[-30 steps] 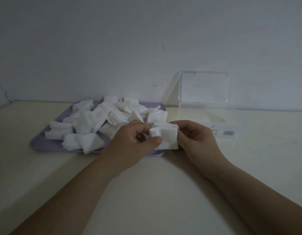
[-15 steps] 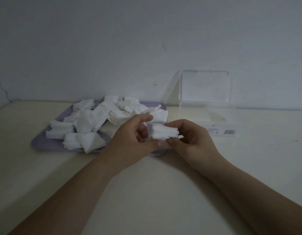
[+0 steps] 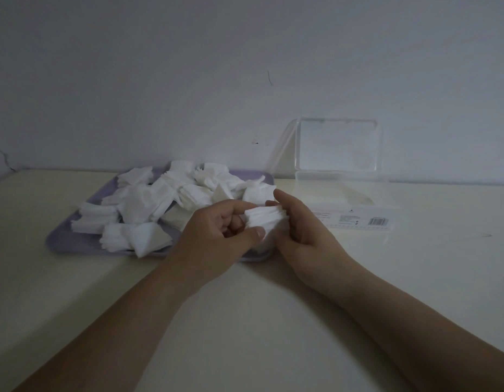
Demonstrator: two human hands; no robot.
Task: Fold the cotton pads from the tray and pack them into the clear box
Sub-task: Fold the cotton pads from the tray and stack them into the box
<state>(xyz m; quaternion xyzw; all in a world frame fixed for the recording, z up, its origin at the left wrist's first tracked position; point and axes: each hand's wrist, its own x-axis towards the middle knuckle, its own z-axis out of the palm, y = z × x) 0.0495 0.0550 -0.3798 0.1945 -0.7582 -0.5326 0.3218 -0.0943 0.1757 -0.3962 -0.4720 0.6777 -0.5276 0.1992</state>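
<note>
While hovering over the near right corner of the tray [image 3: 75, 244], both hands are holding a pad stack [image 3: 263, 219].
Left hand [image 3: 216, 233] is pinching it; right hand [image 3: 303, 230] is curling round it; clear box [image 3: 339, 145] is standing open alongside.

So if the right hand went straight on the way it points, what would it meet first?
Beyond the folded stack of white cotton pads it holds, the right hand points forward and left, so probably the loose white pad at the right end of the lilac plastic tray; depth is unclear.
</note>
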